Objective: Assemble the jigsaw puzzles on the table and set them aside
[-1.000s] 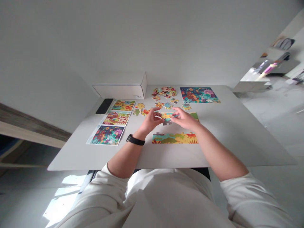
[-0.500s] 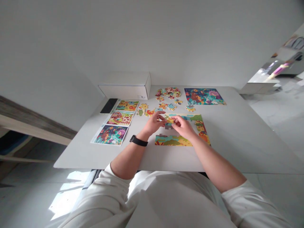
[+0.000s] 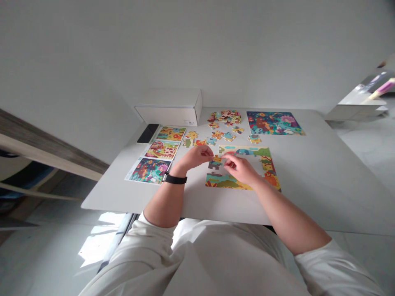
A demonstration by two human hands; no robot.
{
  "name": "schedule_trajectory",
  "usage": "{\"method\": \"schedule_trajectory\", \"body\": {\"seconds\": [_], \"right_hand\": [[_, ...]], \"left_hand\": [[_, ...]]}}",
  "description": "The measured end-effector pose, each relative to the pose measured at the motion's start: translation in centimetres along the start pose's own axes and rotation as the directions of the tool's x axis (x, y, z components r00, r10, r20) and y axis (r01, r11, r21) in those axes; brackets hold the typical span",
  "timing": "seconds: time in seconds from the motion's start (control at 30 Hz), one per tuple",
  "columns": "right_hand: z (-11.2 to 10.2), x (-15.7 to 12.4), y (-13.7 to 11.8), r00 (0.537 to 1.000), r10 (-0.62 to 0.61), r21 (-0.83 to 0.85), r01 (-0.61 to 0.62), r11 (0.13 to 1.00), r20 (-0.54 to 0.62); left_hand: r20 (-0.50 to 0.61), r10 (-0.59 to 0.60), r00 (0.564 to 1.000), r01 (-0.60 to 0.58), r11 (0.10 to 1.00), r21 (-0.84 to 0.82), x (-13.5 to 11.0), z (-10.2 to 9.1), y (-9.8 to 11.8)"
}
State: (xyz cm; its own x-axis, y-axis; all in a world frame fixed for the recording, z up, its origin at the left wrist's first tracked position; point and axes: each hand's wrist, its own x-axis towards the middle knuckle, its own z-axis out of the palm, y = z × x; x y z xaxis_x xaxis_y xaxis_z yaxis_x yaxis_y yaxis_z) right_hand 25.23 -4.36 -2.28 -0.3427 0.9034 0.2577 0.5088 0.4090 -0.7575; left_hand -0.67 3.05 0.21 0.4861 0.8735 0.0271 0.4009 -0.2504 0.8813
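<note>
Joined puzzle pieces (image 3: pixel 215 162), yellow above grey, lie at the left side of a partly assembled jigsaw puzzle (image 3: pixel 228 182). My left hand (image 3: pixel 199 157), with a black watch band at the wrist, pinches at their upper left edge; the fingertips partly hide the contact. On the other side, my right hand (image 3: pixel 241 167) is over the puzzle's bare middle, index finger stretched toward the pieces and thumb apart from it. The puzzle frame shows animals and trees, including a lion on the right.
Loose pieces (image 3: pixel 228 137) lie beyond the puzzle, with a pile (image 3: pixel 230 117) behind them. A dark, colourful picture sheet (image 3: pixel 274 123) is at the back right. On the left are picture cards (image 3: pixel 149 170), a phone (image 3: pixel 148 133) and a white box (image 3: pixel 168 113).
The joined pieces have moved left and come down at the puzzle's left side. My right fingers have loosened from them, while my left hand stays at their edge. The camera view has shifted slightly.
</note>
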Motion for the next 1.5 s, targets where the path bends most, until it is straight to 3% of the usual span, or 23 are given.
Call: {"method": "schedule_trajectory", "body": {"seconds": [0.37,0.7,1.0,1.5], "right_hand": [[0.4,-0.1,0.4,0.995,-0.084,-0.107,0.089,0.990,0.049],[0.7,-0.1,1.2,0.972,-0.211,-0.245,0.230,0.942,0.101],[1.1,-0.2,1.3,0.949,-0.234,-0.295,0.290,0.910,0.209],[0.7,-0.1,0.3,0.938,-0.211,-0.284,0.289,0.914,0.277]], "left_hand": [[0.142,-0.176,0.974,0.170,0.984,0.055,-0.5,-0.5,-0.8],[0.034,-0.088,0.996,0.069,0.926,0.372,0.0,0.4,-1.4],[0.042,-0.026,0.999,0.000,0.845,0.534,-0.6,0.6,-0.4],[0.129,-0.094,0.987,-0.004,0.792,0.611,-0.8,0.3,-0.7]]}}
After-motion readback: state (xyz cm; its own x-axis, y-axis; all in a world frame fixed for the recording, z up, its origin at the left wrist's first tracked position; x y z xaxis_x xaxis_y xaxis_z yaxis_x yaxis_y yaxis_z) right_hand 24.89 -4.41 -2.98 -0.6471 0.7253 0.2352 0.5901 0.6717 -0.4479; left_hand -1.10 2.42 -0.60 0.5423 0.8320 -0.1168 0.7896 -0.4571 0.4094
